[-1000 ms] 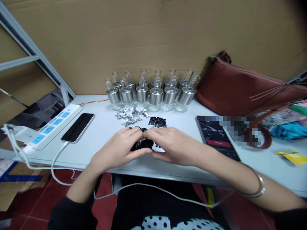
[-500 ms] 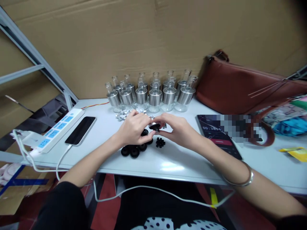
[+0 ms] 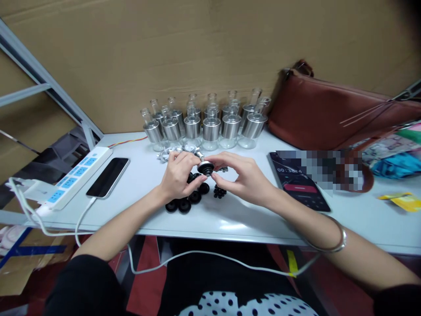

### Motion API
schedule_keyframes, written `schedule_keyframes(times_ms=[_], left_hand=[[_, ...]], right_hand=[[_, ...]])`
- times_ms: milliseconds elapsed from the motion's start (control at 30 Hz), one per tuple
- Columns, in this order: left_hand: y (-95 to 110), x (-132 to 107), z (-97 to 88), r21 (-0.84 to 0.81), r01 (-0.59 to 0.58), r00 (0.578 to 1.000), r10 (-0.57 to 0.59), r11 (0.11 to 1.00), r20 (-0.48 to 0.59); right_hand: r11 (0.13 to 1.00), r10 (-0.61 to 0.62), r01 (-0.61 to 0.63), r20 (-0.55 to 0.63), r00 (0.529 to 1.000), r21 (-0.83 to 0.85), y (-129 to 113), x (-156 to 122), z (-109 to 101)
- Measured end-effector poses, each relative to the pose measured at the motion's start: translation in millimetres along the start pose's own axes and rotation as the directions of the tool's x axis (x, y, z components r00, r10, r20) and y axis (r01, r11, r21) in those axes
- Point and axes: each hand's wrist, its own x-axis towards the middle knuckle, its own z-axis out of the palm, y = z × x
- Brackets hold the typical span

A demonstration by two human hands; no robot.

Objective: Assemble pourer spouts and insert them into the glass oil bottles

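Between my left hand [image 3: 180, 175] and my right hand [image 3: 241, 177], a bottle stopper [image 3: 206, 168] with a silver rim and stepped black rubber rings is held by the fingertips of both, just above the table. Its ringed end tilts toward me. Below my left hand lie several round black rubber pieces [image 3: 184, 205]. A cluster of small black beads [image 3: 219, 192] sits under my right fingertips. Behind my left hand is a pile of shiny metal parts [image 3: 164, 154], partly hidden by that hand. Small metal pieces [image 3: 224, 169] lie behind my right fingers.
Glass bottles with metal sleeves [image 3: 211, 128] stand in rows at the back. To the left are a phone [image 3: 108, 177] and a power strip [image 3: 79, 175]. At right lie a tablet [image 3: 296, 188], a brown bag [image 3: 329, 114] and a yellow packet [image 3: 404, 202]. A white cable [image 3: 197, 253] hangs across the front.
The stopper has shifted slightly left and turned so its black ringed side shows more. My right fingers have moved left with it, and the view has shifted a little.
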Motion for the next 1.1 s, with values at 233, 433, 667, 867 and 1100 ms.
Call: schedule_keyframes(times_ms=[233,433,667,867,1100], left_hand=[[1.1,2.4,-4.6,0.015,-0.013,0.998,0.012,1.000,0.065],[-1.2,1.9,-4.8,0.059,-0.053,0.991,0.045,0.997,0.125],[1.2,5.6,-5.2,0.128,-0.056,0.997,0.048,0.990,0.059],[0.6,6.0,-7.3,0.170,-0.113,0.993,0.105,0.979,0.056],[-15.6,-1.1,-7.6,0.110,-0.043,0.998,0.047,0.993,-0.037]], right_hand=[[0.998,0.063,-0.064,0.017,0.998,0.027,-1.2,-0.4,0.2],[0.994,0.103,-0.104,0.037,0.994,0.023,-1.6,0.7,-0.1],[0.979,0.121,-0.133,0.078,0.990,0.157,5.1,1.0,-0.5],[0.952,0.164,-0.188,0.116,0.980,0.241,4.8,-0.5,1.4],[0.918,0.233,-0.249,0.089,0.968,0.309,4.0,0.1,1.3]])
